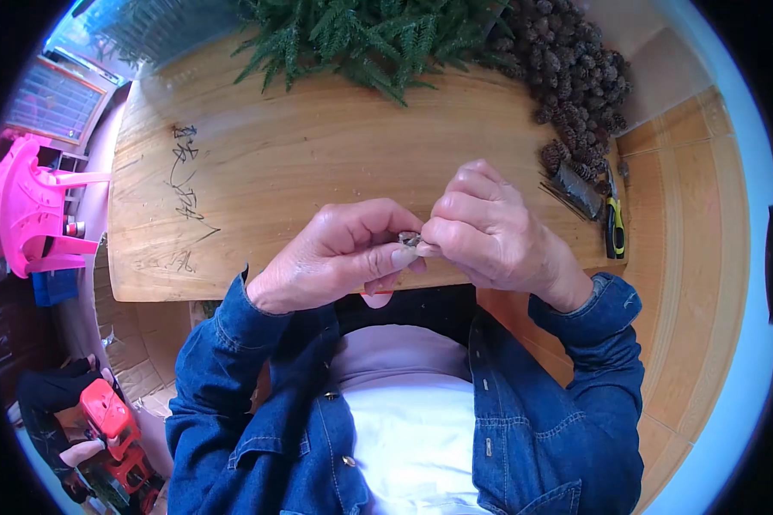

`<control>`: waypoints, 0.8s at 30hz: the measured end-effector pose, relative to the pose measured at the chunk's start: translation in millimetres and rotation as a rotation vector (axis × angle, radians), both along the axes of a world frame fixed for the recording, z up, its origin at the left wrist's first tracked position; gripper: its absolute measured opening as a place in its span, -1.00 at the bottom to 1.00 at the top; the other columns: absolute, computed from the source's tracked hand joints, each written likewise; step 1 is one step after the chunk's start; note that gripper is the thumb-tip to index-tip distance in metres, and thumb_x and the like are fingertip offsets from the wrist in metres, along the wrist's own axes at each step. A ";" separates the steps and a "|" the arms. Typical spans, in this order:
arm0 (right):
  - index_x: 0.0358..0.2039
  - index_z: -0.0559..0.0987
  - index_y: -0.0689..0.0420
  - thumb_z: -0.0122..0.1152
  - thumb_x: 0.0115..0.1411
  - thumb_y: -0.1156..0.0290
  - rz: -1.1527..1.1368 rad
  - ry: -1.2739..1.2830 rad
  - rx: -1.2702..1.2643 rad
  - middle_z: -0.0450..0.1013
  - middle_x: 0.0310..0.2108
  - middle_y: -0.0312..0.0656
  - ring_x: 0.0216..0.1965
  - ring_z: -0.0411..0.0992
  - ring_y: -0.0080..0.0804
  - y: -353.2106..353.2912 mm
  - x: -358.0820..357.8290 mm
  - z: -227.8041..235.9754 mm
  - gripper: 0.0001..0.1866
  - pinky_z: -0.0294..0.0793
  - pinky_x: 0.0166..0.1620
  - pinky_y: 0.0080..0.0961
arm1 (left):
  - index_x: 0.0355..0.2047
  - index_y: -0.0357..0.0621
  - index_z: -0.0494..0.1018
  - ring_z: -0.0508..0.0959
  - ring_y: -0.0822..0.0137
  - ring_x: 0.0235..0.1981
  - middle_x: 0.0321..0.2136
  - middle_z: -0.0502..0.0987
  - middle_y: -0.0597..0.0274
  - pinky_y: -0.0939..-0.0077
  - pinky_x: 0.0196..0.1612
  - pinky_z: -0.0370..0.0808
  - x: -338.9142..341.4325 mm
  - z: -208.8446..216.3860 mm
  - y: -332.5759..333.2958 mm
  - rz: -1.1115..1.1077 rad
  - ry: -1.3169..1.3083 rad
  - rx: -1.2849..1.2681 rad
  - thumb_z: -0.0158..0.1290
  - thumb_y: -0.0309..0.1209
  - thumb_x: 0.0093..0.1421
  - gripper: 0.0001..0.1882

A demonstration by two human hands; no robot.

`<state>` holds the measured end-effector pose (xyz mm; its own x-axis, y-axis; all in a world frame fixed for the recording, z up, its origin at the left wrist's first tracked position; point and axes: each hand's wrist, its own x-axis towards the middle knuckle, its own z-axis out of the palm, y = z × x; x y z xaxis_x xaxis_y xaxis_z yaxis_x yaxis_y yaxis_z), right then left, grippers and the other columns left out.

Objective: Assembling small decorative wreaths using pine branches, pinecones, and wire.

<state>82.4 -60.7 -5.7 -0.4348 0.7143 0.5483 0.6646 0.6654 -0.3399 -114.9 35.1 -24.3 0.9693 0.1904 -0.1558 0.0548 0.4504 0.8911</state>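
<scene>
Both my hands meet over the table's near edge. My left hand [339, 253] is closed, pinching a small brown-grey piece [410, 239] between thumb and fingers. Most of that piece is hidden, so its kind is unclear. My right hand [494, 232] has its fingers curled, and its thumb and forefinger pinch at the right side of the same piece. To the right lie a dark roll [578, 190] with thin wires beside it and pliers [615, 227] with yellow-and-black handles.
Brown pine cones [567, 69] are heaped at the back right of the wooden table [318, 146]. Green fir-like sprigs [361, 43] lie along the far edge. A pink plastic chair [34, 206] stands at left; a person sits near a red stool [112, 408] at lower left.
</scene>
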 end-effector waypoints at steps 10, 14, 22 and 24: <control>-0.58 0.32 0.23 0.13 0.14 0.52 -0.304 0.222 -0.162 0.19 -0.67 -0.17 -0.62 0.22 -0.23 -1.3 -20.4 -10.6 -0.78 0.23 -0.52 -0.37 | -0.30 -0.28 0.39 0.48 0.23 -0.56 -0.50 0.44 0.09 0.46 -0.51 0.43 9.7 -5.7 -10.1 0.427 -0.181 1.190 0.10 -0.66 -0.01 -0.77; -0.61 0.28 0.24 0.06 0.22 0.46 -0.405 0.373 -0.364 0.15 -0.69 -0.17 -0.64 0.16 -0.34 -3.8 -22.3 -14.7 -0.71 0.20 -0.53 -0.42 | -0.32 -0.26 0.40 0.47 0.12 -0.54 -0.52 0.42 0.08 0.42 -0.49 0.44 16.0 -6.3 -12.7 0.470 -0.201 1.390 0.10 -0.68 -0.10 -0.72; -0.62 0.30 0.22 -0.02 0.30 0.35 -0.402 0.679 -0.786 0.18 -0.66 -0.43 -0.58 0.06 -0.67 -18.1 -14.7 -3.9 -0.65 0.11 -0.53 -0.58 | -0.30 -0.28 0.42 0.49 0.11 -0.52 -0.51 0.43 0.08 0.38 -0.46 0.46 23.0 -15.2 -20.9 0.488 -0.242 1.418 0.11 -0.68 -0.09 -0.72; -0.61 0.31 0.20 0.00 0.30 0.33 -0.384 0.784 -0.846 0.19 -0.63 -0.51 -0.57 0.07 -0.72 -20.5 -13.9 0.0 -0.65 0.09 -0.53 -0.64 | -0.29 -0.28 0.42 0.49 0.12 -0.52 -0.51 0.44 0.08 0.40 -0.46 0.46 22.6 -14.5 -20.9 0.519 -0.229 1.389 0.11 -0.68 -0.08 -0.72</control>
<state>68.5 -81.2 -5.7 0.1238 0.9832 -0.1342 0.1888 -0.1561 -0.9695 -92.3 14.2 -38.8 0.7270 0.3758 0.5747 -0.0378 -0.8138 0.5799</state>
